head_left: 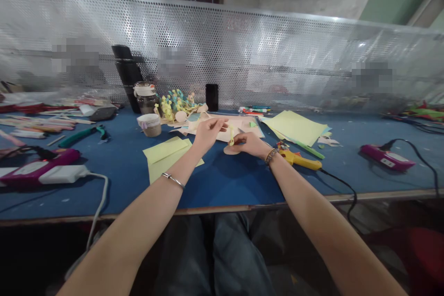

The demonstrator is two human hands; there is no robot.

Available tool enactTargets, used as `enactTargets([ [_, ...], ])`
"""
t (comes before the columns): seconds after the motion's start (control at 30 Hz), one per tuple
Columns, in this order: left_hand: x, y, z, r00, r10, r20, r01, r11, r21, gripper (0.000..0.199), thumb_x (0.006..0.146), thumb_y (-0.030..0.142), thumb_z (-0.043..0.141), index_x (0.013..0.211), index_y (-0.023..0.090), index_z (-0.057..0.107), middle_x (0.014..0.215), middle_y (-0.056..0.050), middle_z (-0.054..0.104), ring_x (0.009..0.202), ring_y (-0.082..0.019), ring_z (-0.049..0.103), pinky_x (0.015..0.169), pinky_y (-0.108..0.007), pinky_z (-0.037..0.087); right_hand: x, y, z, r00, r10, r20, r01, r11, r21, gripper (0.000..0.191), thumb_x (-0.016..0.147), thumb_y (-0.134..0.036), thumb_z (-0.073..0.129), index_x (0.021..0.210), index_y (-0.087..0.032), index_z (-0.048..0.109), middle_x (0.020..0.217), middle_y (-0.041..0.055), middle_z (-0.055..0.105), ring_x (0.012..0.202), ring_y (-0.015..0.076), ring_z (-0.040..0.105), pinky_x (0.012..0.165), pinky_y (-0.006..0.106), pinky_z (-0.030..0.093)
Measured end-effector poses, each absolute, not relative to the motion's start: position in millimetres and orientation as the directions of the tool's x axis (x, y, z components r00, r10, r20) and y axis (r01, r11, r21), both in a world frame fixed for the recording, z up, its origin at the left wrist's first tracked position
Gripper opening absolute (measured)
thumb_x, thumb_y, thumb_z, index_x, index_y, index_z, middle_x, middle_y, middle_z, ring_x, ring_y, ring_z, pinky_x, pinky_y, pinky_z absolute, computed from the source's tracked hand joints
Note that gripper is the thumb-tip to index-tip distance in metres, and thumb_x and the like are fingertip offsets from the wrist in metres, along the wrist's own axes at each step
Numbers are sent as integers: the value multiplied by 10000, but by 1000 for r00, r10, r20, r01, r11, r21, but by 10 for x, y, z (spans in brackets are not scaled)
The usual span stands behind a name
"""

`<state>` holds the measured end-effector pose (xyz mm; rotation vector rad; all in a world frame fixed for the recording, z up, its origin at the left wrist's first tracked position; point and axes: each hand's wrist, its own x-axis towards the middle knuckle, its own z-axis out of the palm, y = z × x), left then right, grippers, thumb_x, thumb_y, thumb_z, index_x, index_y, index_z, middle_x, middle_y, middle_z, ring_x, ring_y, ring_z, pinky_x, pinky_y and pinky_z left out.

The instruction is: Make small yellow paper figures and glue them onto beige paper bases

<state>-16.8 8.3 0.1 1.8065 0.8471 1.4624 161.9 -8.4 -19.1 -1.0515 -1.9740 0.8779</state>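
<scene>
Head view: a narrow yellow paper strip (231,136) is pinched upright by the right hand (248,144), just above a round tan paper disc (231,150). The left hand (208,135) is held just beside the strip, fingers spread. A yellow glue gun (300,160) and pale yellow paper sheets (165,157) are laid on a blue table (222,185).
</scene>
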Motion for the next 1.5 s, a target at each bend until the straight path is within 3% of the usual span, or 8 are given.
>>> enactTargets([
  [0.1, -204, 112, 3, 7, 839, 544, 96, -542, 835, 370, 821, 474, 468, 707, 155, 619, 491, 4, 551, 465, -95, 541, 503, -213, 444, 1623, -74, -200, -404, 872, 277, 377, 435, -817, 190, 620, -270, 693, 760, -146, 658, 842, 63, 667, 785, 166, 603, 763, 316, 471],
  [0.2, -225, 139, 6, -125, 852, 509, 66, -505, 861, 459, 862, 487, 371, 539, 180, 483, 379, 35, 392, 370, -81, 427, 422, -212, 368, 1627, -61, -212, -413, 868, 276, 361, 434, -826, 190, 620, -266, 692, 759, -143, 651, 829, 58, 665, 771, 160, 603, 762, 316, 473],
  [0.3, -217, 161, 12, -162, 849, 503, 11, -509, 861, 407, 891, 419, 338, 581, 183, 457, 469, 20, 451, 430, -82, 461, 456, -214, 386, 1629, -51, -222, -415, 866, 278, 345, 432, -833, 186, 619, -264, 693, 753, -143, 647, 825, 53, 663, 766, 154, 602, 769, 315, 471],
  [0.4, -190, 167, 14, -119, 818, 563, 40, -563, 826, 138, 826, 305, 500, 833, 178, 553, 790, -25, 612, 677, -106, 578, 595, -227, 451, 1626, -56, -220, -413, 867, 279, 345, 432, -833, 190, 614, -276, 699, 742, -145, 650, 823, 54, 664, 770, 155, 601, 778, 317, 467],
  [0.5, -158, 139, 4, 69, 800, 596, 115, -600, 792, 247, 767, 323, 582, 967, 180, 604, 965, -56, 638, 867, -153, 590, 729, -272, 467, 1619, -76, -205, -409, 873, 264, 340, 415, -844, 207, 609, -287, 705, 750, -145, 653, 820, 54, 665, 768, 157, 599, 754, 309, 470],
  [0.67, -127, 81, -28, 212, 796, 567, 181, -602, 778, 284, 720, 379, 628, 900, 163, 665, 909, -72, 681, 860, -178, 613, 789, -311, 473, 1615, -91, -183, -422, 866, 269, 376, 437, -817, 189, 617, -292, 701, 731, -148, 656, 775, 38, 653, 734, 150, 585, 717, 294, 463],
  [1.27, -134, 69, -14, 165, 803, 572, 235, -595, 768, 229, 704, 353, 642, 807, 151, 668, 837, -63, 687, 796, -170, 623, 778, -323, 485, 1604, -122, -152, -434, 857, 277, 382, 454, -805, 289, 652, -325, 691, 885, -153, 673, 902, 69, 677, 843, 178, 610, 821, 332, 457],
  [1.5, -124, 46, 1, 184, 807, 561, 228, -590, 774, 224, 701, 344, 644, 799, 144, 670, 831, -72, 684, 793, -172, 620, 769, -319, 481, 1602, -103, -166, -386, 865, 320, 375, 464, -803, 313, 709, -407, 638, 862, -140, 693, 866, 76, 686, 800, 173, 613, 762, 307, 476],
])
